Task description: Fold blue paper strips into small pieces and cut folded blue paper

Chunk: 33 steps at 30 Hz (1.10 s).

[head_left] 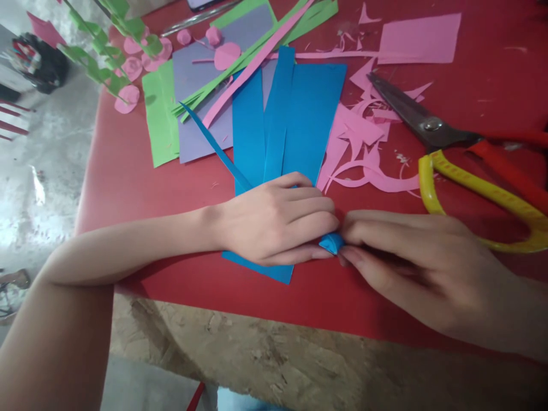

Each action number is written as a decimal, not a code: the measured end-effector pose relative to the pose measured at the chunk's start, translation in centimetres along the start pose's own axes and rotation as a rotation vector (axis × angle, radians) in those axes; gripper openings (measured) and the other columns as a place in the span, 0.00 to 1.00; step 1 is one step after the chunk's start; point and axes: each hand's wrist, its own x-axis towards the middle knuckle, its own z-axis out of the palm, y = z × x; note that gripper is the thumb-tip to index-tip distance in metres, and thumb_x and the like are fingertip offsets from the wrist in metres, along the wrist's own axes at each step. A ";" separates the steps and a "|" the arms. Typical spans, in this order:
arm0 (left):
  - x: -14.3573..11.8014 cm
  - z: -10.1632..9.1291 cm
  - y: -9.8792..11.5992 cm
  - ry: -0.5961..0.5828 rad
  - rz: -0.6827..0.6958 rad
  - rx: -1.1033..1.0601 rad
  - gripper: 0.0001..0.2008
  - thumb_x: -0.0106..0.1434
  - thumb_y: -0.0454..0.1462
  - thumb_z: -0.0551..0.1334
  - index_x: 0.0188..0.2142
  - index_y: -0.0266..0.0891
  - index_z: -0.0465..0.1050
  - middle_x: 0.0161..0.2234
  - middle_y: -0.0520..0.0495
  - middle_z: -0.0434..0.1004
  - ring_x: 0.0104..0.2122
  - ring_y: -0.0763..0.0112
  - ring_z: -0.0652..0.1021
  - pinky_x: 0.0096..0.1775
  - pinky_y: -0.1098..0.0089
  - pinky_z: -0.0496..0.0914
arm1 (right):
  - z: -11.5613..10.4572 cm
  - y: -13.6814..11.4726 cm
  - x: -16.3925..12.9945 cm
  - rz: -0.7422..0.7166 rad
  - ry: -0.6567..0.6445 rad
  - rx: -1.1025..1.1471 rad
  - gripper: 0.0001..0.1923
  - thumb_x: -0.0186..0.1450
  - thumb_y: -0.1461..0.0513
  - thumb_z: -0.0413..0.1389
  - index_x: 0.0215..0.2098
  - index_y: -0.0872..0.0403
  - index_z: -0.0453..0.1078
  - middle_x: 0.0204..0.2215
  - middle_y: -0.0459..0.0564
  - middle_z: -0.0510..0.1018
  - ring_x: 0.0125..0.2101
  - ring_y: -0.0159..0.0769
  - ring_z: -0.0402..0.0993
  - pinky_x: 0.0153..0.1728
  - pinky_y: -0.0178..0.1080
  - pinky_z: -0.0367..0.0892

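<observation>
A small blue paper roll (331, 244) sits between my two hands, pinched at the fingertips. My left hand (282, 220) has its fingers closed, thumb and forefinger at the roll's left side. From the other side my right hand (411, 262) grips it with bent fingers and thumb. A thin blue paper strip (218, 149) runs from beneath my left hand towards the upper left; whether it joins the roll is hidden. Blue paper sheets (314, 114) lie under and beyond my left hand, with a loose wide blue strip (280, 108) on top.
Large scissors (432, 125) with yellow and red handles lie right, blades apart. Pink scraps (359, 137) spread beside them. Green and pink strips (261, 60) cross purple paper (201, 137). Paper flowers (128, 97) stand upper left on the red table (141, 188). A pink sheet (419, 39) lies at the back.
</observation>
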 end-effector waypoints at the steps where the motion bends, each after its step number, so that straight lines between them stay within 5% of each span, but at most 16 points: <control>1: 0.0 0.0 0.0 -0.004 0.009 -0.009 0.17 0.69 0.41 0.41 0.36 0.35 0.63 0.32 0.44 0.76 0.34 0.69 0.75 0.43 0.67 0.66 | 0.1 0.0 -0.1 -0.034 0.018 -0.046 0.12 0.64 0.67 0.47 0.22 0.55 0.62 0.22 0.46 0.72 0.21 0.27 0.68 0.21 0.31 0.62; 9: 0.1 -0.2 -0.2 -0.033 0.025 -0.055 0.17 0.68 0.38 0.39 0.34 0.36 0.63 0.29 0.44 0.75 0.33 0.69 0.74 0.44 0.67 0.65 | 0.8 0.4 -0.6 -0.227 0.176 -0.435 0.14 0.65 0.66 0.47 0.22 0.53 0.60 0.19 0.43 0.67 0.19 0.26 0.62 0.19 0.33 0.56; 17: 0.1 -0.1 -0.2 -0.052 0.036 -0.068 0.17 0.68 0.37 0.40 0.33 0.36 0.63 0.27 0.44 0.73 0.32 0.68 0.73 0.43 0.67 0.66 | 0.8 0.6 -0.5 -0.290 0.154 -0.561 0.15 0.66 0.67 0.45 0.21 0.53 0.60 0.18 0.43 0.66 0.18 0.27 0.61 0.17 0.35 0.52; 28: 0.2 0.4 -0.1 0.024 -0.035 -0.095 0.17 0.68 0.38 0.43 0.28 0.35 0.63 0.25 0.43 0.72 0.28 0.67 0.71 0.36 0.68 0.69 | 0.8 0.3 -0.7 -0.244 0.081 -0.637 0.15 0.63 0.73 0.41 0.25 0.56 0.65 0.21 0.47 0.71 0.17 0.28 0.62 0.17 0.34 0.53; 33: 0.2 0.6 0.0 0.041 -0.030 -0.077 0.17 0.68 0.39 0.42 0.28 0.36 0.61 0.24 0.44 0.70 0.27 0.68 0.69 0.34 0.69 0.68 | 1.5 0.3 -0.5 -0.126 0.160 -0.553 0.14 0.62 0.72 0.42 0.24 0.55 0.63 0.20 0.46 0.67 0.20 0.29 0.64 0.20 0.34 0.53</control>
